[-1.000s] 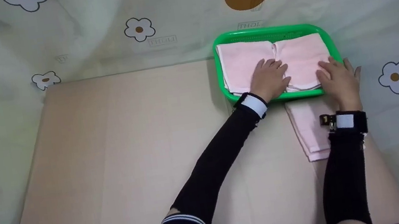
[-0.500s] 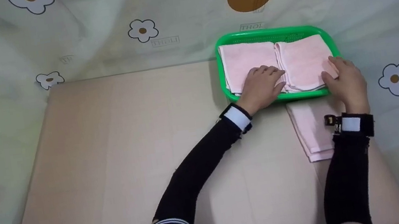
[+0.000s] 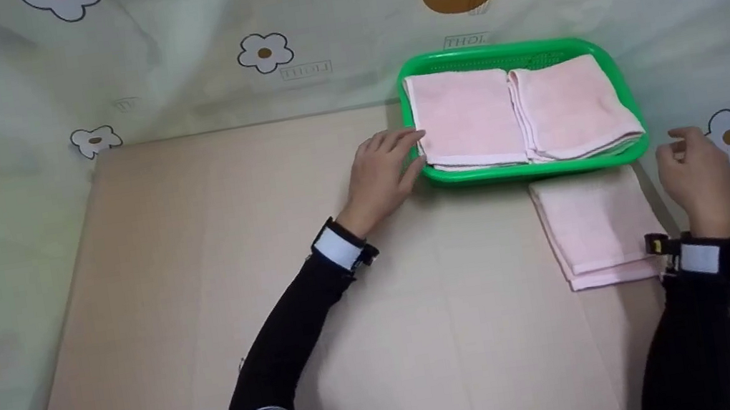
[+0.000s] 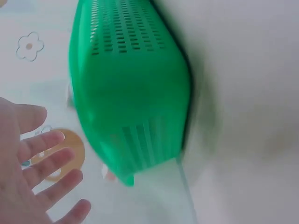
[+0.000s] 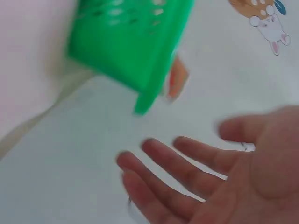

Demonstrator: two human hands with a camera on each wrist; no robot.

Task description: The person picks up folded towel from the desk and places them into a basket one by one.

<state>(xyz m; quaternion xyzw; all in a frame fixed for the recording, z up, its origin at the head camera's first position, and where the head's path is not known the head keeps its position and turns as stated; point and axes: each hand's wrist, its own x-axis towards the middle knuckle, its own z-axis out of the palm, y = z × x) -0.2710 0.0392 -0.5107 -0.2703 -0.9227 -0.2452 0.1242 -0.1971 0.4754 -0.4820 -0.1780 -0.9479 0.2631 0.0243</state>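
In the head view a green plastic basket (image 3: pixel 469 176) with perforated walls holds two side-by-side stacks of folded pink cloths. The left stack (image 3: pixel 464 118) lies flat; the right stack (image 3: pixel 578 104) is slightly skewed, one corner lying over the rim. My left hand (image 3: pixel 381 175) is beside the basket's left end, fingers loosely extended. The left wrist view shows that hand (image 4: pixel 44 163) spread, with nothing in it. Off the basket's right corner, my right hand (image 3: pixel 700 180) is apart from it. Seen from the right wrist, that hand (image 5: pixel 201 177) has relaxed fingers and holds nothing.
Another folded pink cloth (image 3: pixel 600 228) lies on the table in front of the basket, near my right wrist. The pale table (image 3: pixel 261 285) stretches to the left. A curtain-like sheet (image 3: pixel 183 51) printed with flowers surrounds the table's back and sides.
Both hands have left the cloths in the basket. My left hand moved left past the basket's end, and my right hand moved right and toward me.
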